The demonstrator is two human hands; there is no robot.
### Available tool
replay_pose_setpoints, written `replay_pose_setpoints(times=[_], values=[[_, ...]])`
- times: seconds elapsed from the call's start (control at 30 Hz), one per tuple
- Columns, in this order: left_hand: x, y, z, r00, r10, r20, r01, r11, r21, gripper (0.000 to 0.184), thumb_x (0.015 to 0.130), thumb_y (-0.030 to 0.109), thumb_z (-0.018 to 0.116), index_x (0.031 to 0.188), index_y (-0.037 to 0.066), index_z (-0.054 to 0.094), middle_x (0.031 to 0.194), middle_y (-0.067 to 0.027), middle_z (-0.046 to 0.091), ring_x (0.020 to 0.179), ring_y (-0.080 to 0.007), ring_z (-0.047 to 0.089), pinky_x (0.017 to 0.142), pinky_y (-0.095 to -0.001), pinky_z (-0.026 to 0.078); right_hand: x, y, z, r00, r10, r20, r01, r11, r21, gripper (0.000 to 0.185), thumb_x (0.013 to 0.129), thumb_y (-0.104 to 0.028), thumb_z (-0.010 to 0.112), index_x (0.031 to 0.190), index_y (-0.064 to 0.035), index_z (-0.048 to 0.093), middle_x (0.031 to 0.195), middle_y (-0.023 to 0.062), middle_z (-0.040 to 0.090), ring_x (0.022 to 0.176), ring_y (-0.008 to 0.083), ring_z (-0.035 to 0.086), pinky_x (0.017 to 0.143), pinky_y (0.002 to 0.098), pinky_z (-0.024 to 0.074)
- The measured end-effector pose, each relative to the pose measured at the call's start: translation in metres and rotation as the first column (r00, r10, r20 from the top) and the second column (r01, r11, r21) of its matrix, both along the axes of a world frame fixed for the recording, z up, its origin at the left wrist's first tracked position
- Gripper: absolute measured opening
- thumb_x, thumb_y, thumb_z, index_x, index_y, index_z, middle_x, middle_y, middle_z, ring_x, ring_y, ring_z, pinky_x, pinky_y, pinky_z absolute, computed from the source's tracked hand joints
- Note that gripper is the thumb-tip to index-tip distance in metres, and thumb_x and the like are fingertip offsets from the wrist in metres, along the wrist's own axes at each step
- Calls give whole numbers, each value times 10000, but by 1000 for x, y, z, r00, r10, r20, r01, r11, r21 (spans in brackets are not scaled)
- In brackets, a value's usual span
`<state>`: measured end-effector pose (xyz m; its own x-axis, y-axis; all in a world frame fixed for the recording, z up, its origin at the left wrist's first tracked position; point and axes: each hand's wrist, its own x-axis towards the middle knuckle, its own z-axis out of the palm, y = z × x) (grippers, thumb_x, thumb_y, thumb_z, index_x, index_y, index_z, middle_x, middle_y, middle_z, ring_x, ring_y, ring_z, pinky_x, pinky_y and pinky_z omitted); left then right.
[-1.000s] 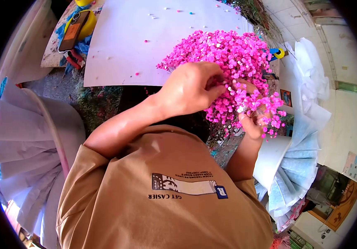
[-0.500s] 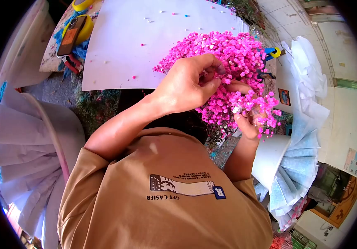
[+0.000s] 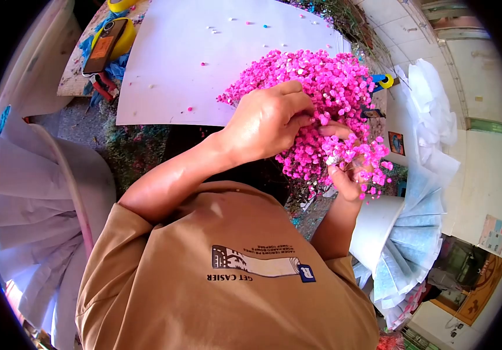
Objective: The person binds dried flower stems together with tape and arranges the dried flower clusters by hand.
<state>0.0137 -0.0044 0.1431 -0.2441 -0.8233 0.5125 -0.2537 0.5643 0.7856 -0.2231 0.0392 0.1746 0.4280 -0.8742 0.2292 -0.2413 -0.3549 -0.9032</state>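
A bushy bunch of bright pink baby's breath [image 3: 315, 73] lies over the near right edge of a white sheet [image 3: 169, 70]. My left hand [image 3: 268, 119] reaches across from the left. Its fingers are pinched together at the blossoms, and the tips are partly hidden by them. Beneath the near side of the bunch, my right hand [image 3: 347, 175] is curled round a pink sprig [image 3: 365, 154], with the thumb in front and the fingers partly covered by flowers. Stems are mostly hidden under the blooms.
Loose pink, white and blue blossoms dot the sheet. A phone [image 3: 105, 49] rests on yellow tape [image 3: 124, 39] at the far left, near red-handled pliers [image 3: 105, 86]. Wrapped bouquets [image 3: 29, 181] stand at my left, and pale pleated wrapping [image 3: 411, 251] at my right.
My left thumb and fingers have drawn closer together at the blossoms. My right hand keeps its hold on the sprig, and the view has shifted slightly.
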Motion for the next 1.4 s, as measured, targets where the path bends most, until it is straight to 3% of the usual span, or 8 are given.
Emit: replay_pose_setpoints(times=[0.13,0.23,0.47,0.77,1.0,1.07,1.2,1.4], values=[[8,-2,4,900,-19,-435,148,953,265,87,935,118,720,932,40,681,793,-22,621,674,-132,561,608,-301,467,1,-2,-3,998,22,60,-20,999,-39,572,826,-224,709,1286,95,587,1324,242,603,1285,331,557,1091,443,415],[35,-12,7,495,-3,-869,697,598,396,161,1017,210,620,1003,57,667,795,31,581,623,-43,396,540,-215,291,1,-6,-4,996,34,88,-30,999,-43,575,829,-211,705,1291,105,578,1316,246,609,1285,336,558,1101,451,411],[14,3,9,967,-164,-195,238,851,468,177,953,136,661,1064,7,708,845,-74,698,774,-138,642,689,-309,515,3,-4,-4,995,-6,96,10,999,-45,567,813,-171,683,1298,101,572,1312,247,613,1291,344,554,1110,455,408],[5,-13,4,902,-17,432,-29,994,101,191,834,157,728,996,55,727,902,-136,700,875,-368,683,749,-461,549,0,-4,-9,996,-5,87,14,995,-102,530,756,-133,628,1231,97,586,1268,304,613,1275,454,543,1118,551,375],[13,-10,-7,978,-27,207,37,998,-46,109,877,89,687,978,50,693,852,-83,670,801,-290,682,687,-413,538,6,-2,-5,995,-49,86,54,997,-52,544,753,-165,636,1213,122,585,1257,301,620,1272,440,551,1120,538,377],[28,-5,1,929,-119,-350,266,872,410,68,897,77,678,949,34,665,835,-33,640,743,-171,623,656,-340,505,0,-6,-6,996,-15,83,21,997,-76,553,752,-144,644,1238,112,588,1267,283,626,1273,408,561,1113,507,396],[57,-6,-13,553,60,-831,643,603,472,204,1039,253,594,944,73,575,738,41,460,609,-33,315,501,-231,250,-7,-12,-12,992,48,115,-30,988,-153,565,748,-129,639,1261,101,587,1278,270,629,1283,388,565,1113,487,404],[58,8,-22,884,-48,-466,379,659,650,129,966,82,604,1068,49,676,855,-1,597,599,-28,439,513,-196,321,-6,-14,-12,994,55,94,-42,989,-141,562,763,-139,623,1269,99,574,1285,274,617,1300,413,544,1133,524,376]])
